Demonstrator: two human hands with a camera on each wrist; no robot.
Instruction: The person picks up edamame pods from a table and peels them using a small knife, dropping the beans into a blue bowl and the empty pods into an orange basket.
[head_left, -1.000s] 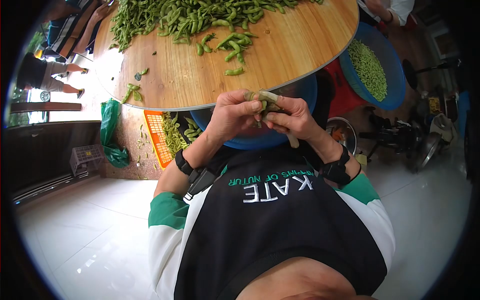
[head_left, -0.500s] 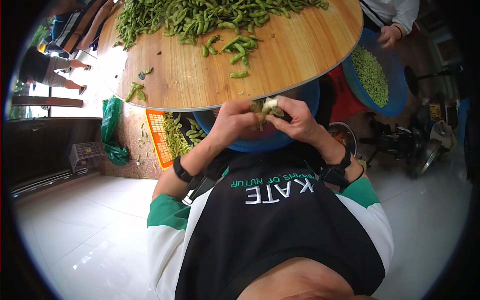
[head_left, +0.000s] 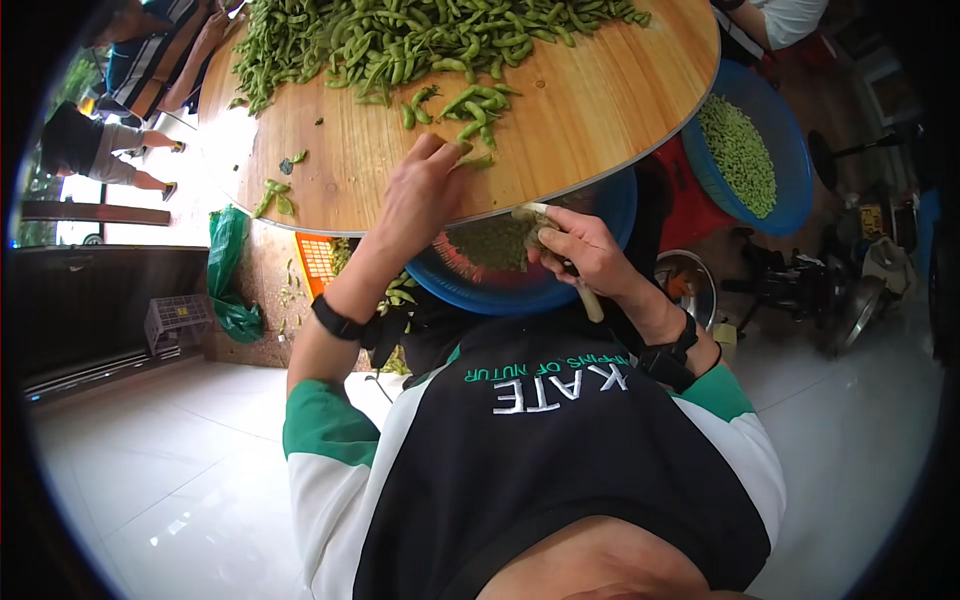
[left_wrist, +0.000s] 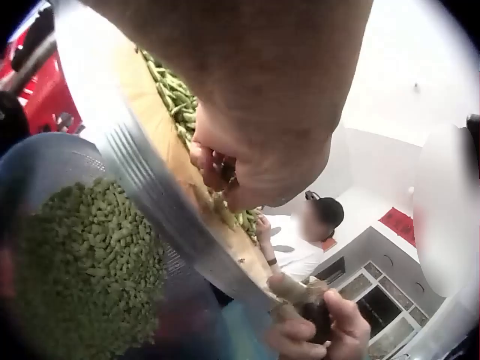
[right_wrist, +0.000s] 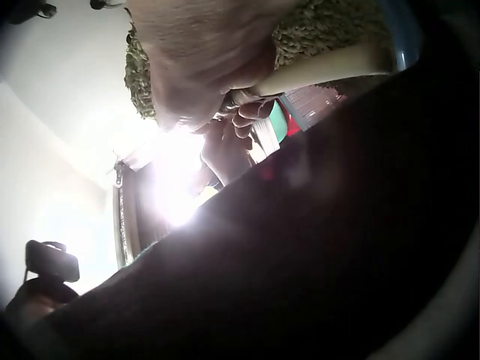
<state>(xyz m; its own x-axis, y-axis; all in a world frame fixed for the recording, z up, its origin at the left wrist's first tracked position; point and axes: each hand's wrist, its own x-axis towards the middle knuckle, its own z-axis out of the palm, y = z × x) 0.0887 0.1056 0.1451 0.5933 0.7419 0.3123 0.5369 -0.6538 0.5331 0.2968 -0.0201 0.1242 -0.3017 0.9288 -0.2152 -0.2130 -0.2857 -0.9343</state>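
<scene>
Over the near part of the round wooden table (head_left: 600,110), the left hand (head_left: 422,190) has its fingers bent at a green pod (head_left: 478,161); whether it pinches the pod is unclear. More pods (head_left: 400,40) are heaped beyond it. The right hand (head_left: 585,248) grips a pale, stick-like thing (head_left: 590,302) below the table's edge, above a blue basin (head_left: 480,298). In the left wrist view, the left hand (left_wrist: 259,161) bends over the table. The right wrist view shows the pale stick (right_wrist: 322,69) sticking out of the right hand (right_wrist: 202,75).
On the right stands a blue basin (head_left: 790,180) of shelled beans (head_left: 738,150). An orange basket (head_left: 317,255) and a green bag (head_left: 232,290) lie left, below the table. Other people are at the top left and top right. A metal bowl (head_left: 690,275) sits right of the lap.
The left hand has left the right hand and moved up and left onto the table, by the single pod. The right hand stays over the basin with the pale thing.
</scene>
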